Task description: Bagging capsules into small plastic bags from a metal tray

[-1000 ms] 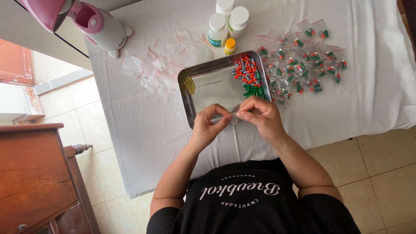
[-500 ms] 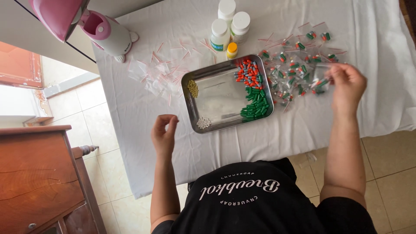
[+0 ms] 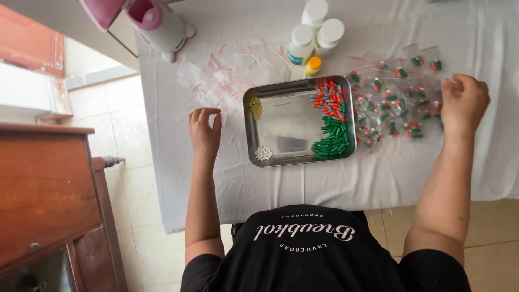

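My left hand (image 3: 204,130) hovers at the table's left edge with its fingers loosely curled and nothing in them, just below a scatter of empty small zip bags (image 3: 221,84). My right hand (image 3: 464,103) rests curled on the right end of a spread of filled bags (image 3: 394,108) holding capsules; whether a bag is still in its fingers is hidden. Between the hands lies a steel tray (image 3: 246,130) with green capsules (image 3: 331,139), red and grey capsules (image 3: 328,100), yellow tablets (image 3: 255,107) and white tablets (image 3: 263,153).
Three white bottles (image 3: 311,35) and a small yellow-capped bottle (image 3: 313,66) stand behind the tray. A pink and white appliance (image 3: 157,21) sits at the back left corner. A wooden cabinet (image 3: 43,189) stands left of the white-covered table (image 3: 270,184).
Both hands left the tray. My right hand carried a filled bag to the pile on the right and lowered onto it. My left hand moved left, toward the empty bags.
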